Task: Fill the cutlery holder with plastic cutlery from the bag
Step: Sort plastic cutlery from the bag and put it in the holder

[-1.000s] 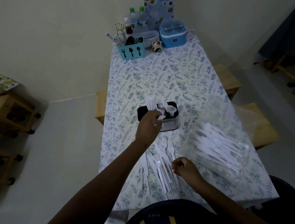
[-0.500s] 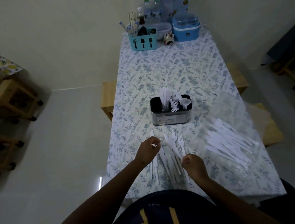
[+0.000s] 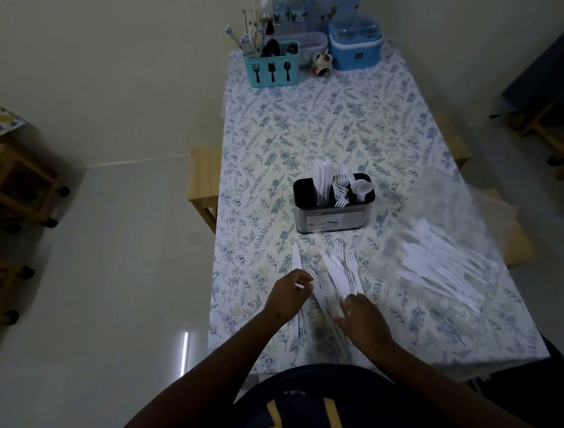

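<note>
two hands work low in the frame over loose cutlery [image 3: 351,270] on the table [image 3: 314,132]: left hand [image 3: 287,295] pinches a fork [image 3: 308,271], right hand [image 3: 364,319] pinches a knife [image 3: 335,273]. holder [image 3: 331,217] stands mid-frame, part filled; bag [image 3: 439,260] lies at right.

A steel cutlery holder with a black rim [image 3: 332,218] stands on the floral-clothed surface [image 3: 315,122], with white knives, forks and spoons upright inside. Just in front of it lies loose white plastic cutlery [image 3: 336,272]. The right hand [image 3: 365,318] pinches handles there with curled fingers [image 3: 345,308]. The left hand [image 3: 287,295] pinches a single white plastic utensil [image 3: 302,285]. A clear plastic bag of white cutlery [image 3: 445,264] lies to the right.
</note>
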